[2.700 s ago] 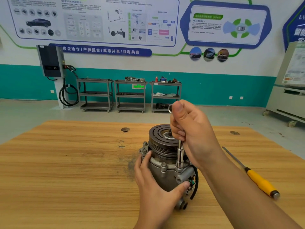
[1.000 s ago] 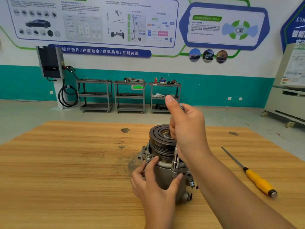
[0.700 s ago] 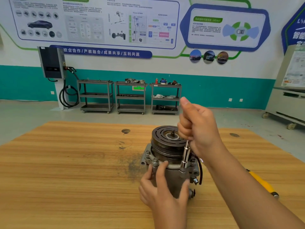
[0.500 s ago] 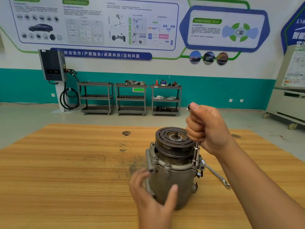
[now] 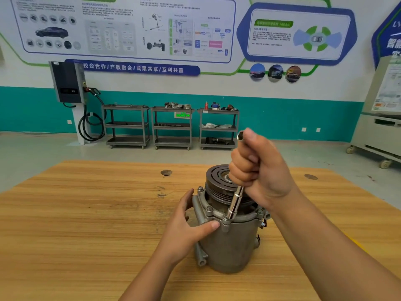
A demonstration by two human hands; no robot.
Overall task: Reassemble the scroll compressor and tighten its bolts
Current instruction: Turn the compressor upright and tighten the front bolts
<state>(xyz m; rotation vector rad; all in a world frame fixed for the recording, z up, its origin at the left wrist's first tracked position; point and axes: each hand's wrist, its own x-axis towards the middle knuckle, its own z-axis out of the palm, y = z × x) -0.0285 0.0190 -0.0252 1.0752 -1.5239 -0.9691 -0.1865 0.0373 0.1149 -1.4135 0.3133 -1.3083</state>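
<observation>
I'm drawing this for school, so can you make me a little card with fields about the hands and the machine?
Machine: grey metal scroll compressor, upright on the wooden table
Top: dark grooved round pulley
Left hand: holds the compressor's side
Right hand: grips a shiny steel socket driver
Driver tip: seated on a front rim bolt

I could read one line clearly: the blue banner (image 5: 132,68) on the wall said 校企合作/产教融合/成果共享/互利共赢. On the green label (image 5: 273,23) of the hexagonal poster I made out only "(ADAS)". The blue panel (image 5: 391,43) at the right edge began with 智, then was cut off. The other print was too small for me.
</observation>
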